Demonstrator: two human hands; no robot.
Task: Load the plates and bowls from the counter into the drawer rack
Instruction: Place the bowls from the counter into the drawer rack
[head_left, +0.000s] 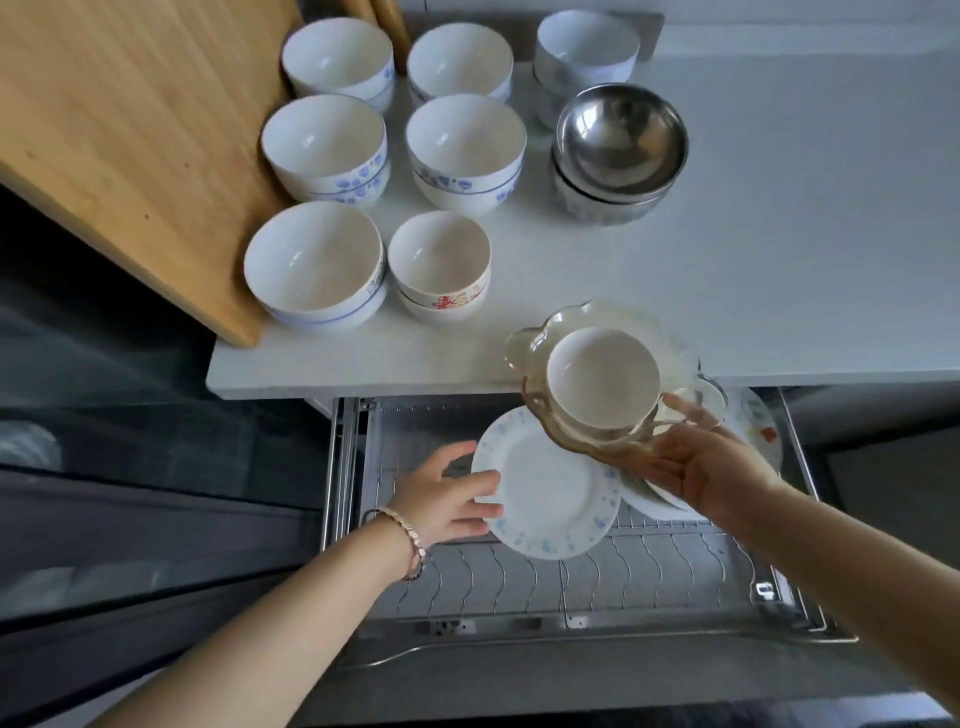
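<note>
Head view: The drawer rack (519, 577) stood pulled out below the front edge of the counter (779, 260). The left hand (452, 499) lay with fingers extended against the left rim of a blue-speckled plate (550, 488), which stood tilted over the rack's wires. The right hand (691, 467), palm up, held an amber glass dish (535, 343) above the counter's front edge, thumb over the rim. A small white bowl (602, 379) sat inside the dish. More white plates (654, 499) leaned in the rack's right half.

White bowls (322, 140), several with blue flower print, stood stacked toward the counter's left edge. Steel bowls (621, 135) stood stacked behind them. A red mark on one small bowl (441, 270) could not be read. A wooden board (130, 130) overlapped the left edge.
</note>
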